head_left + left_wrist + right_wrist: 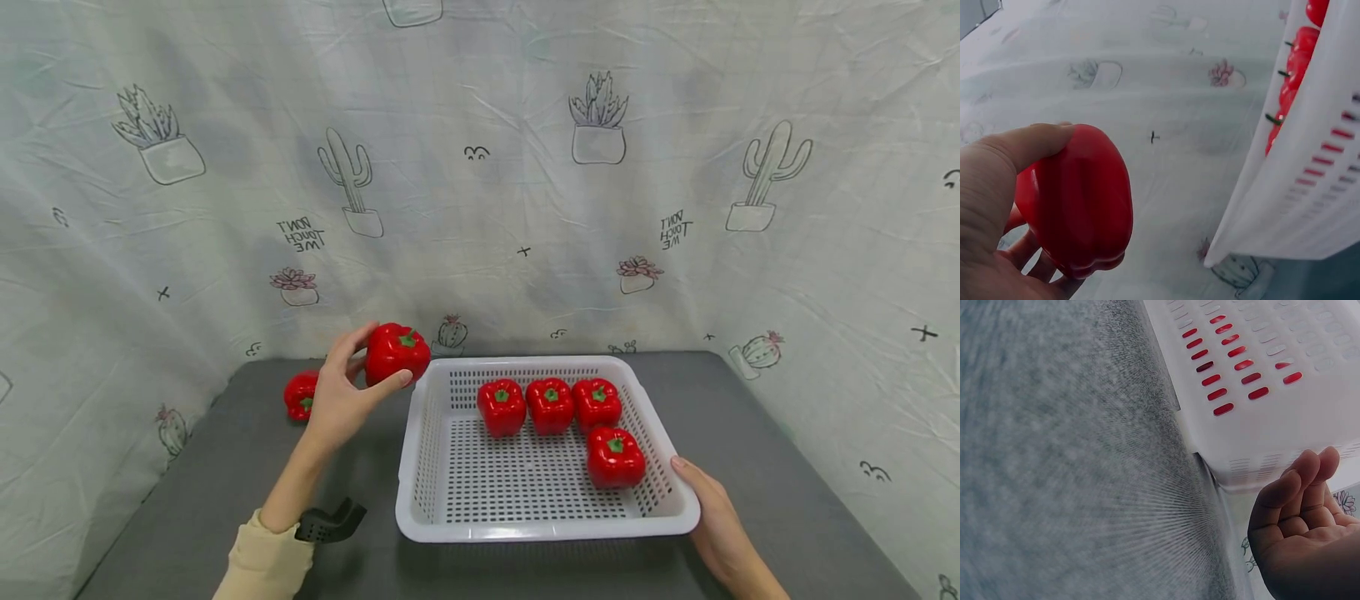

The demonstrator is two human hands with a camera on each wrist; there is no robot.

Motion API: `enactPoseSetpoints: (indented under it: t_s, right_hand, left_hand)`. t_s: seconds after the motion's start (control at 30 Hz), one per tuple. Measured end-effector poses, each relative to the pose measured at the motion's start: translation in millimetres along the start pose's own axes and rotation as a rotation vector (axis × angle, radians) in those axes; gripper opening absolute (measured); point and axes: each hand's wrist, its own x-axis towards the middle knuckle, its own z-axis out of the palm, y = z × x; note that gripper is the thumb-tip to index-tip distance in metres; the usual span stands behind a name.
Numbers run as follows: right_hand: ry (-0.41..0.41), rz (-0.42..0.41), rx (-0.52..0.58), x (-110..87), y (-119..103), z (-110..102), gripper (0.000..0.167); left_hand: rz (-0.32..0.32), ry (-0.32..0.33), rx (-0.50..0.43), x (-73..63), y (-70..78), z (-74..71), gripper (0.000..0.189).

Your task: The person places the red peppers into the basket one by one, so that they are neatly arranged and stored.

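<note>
My left hand holds a red bell pepper with a green stem, raised by the left rim of a white perforated basket. In the left wrist view, the thumb lies across the top of the pepper and the fingers curve beneath it. At the basket's right front corner, my right hand rests against the outer side. The right wrist view shows its fingers gently bent beside the white wall. Inside the basket, several red peppers sit stem-up toward the right, one nearer the front.
Another red pepper lies on the grey table, left of the basket and partly behind my left hand. A pale curtain printed with potted plants rises behind the table. A black strap is on my left wrist.
</note>
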Motion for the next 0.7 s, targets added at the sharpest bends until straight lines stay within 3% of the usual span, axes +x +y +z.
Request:
enactPoseSetpoints:
  t_s: [0.33, 0.57, 0.7]
  right_hand:
    - [-0.003, -0.01, 0.012, 0.6, 0.9, -0.4, 0.067]
    - [0.005, -0.016, 0.025, 1.3, 2.8, -0.3, 0.067]
    - [0.006, -0.021, 0.025, 1.1, 3.5, -0.5, 0.066]
  left_hand:
    - [0.013, -0.102, -0.073, -11.0, 32.7, 18.3, 0.076]
    - [0.027, -0.171, -0.135, -16.4, 15.2, 37.0, 0.074]
    - [0.052, -0.202, -0.172, -19.7, 13.8, 46.6, 0.074]
